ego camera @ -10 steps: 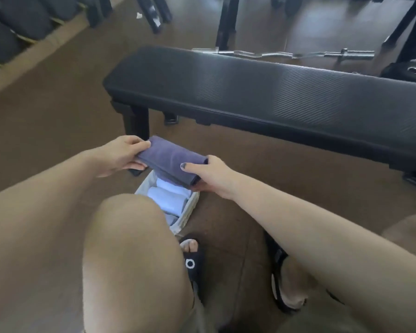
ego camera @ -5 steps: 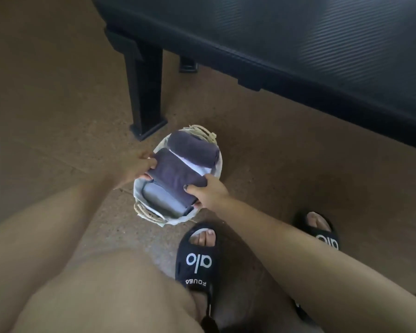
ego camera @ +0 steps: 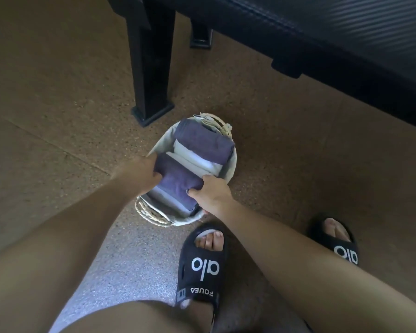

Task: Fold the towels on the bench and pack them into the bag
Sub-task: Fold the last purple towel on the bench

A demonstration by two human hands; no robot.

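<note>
A woven bag with a pale lining stands open on the floor in front of me. Inside it, a folded purple towel lies between my hands. My left hand grips its left end and my right hand grips its right end, fingers curled over the edges. Another folded purple towel sits at the far side of the bag, with pale blue and white folded towels between and under them. The black bench runs across the top right.
The bench's black leg stands on the floor just beyond the bag. My two feet in black slides are near the bag's front and right. Speckled brown floor surrounds everything. My left knee fills the lower left.
I have carried the purple towel from above the bag down into it. My head has tilted down, bringing bag and feet closer in view. Both hands stay on the towel's ends.
</note>
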